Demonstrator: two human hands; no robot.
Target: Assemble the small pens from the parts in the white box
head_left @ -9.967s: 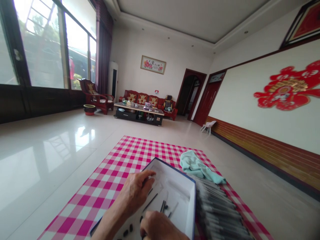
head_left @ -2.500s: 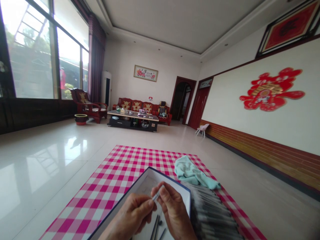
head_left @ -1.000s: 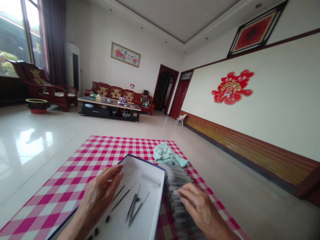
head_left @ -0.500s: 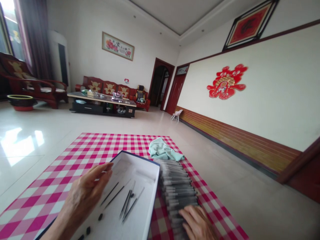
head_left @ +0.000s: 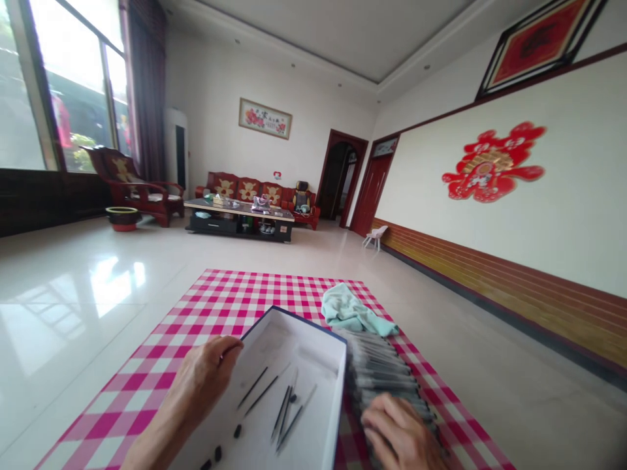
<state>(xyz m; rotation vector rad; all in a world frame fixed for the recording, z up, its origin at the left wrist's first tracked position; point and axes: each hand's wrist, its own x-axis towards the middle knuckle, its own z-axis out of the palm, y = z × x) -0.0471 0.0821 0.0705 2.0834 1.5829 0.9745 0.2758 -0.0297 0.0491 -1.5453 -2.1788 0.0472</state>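
Lower centre, box: we are working over a white box [head_left: 294, 339] on a pink checked cloth [head_left: 220, 294], thin black rods [head_left: 262, 391] lying inside.
Left hand: we are keeping our left hand [head_left: 206, 372] at the box's left edge, loosely curled, empty.
Right hand: we are laying our right hand [head_left: 396, 434] unclenched on stacked grey rows [head_left: 382, 372] just right of the box.

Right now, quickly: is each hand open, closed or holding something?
Left hand: half-curled at the white box rim, holding nothing visible.
Right hand: open, on stacked slim grey tubes.
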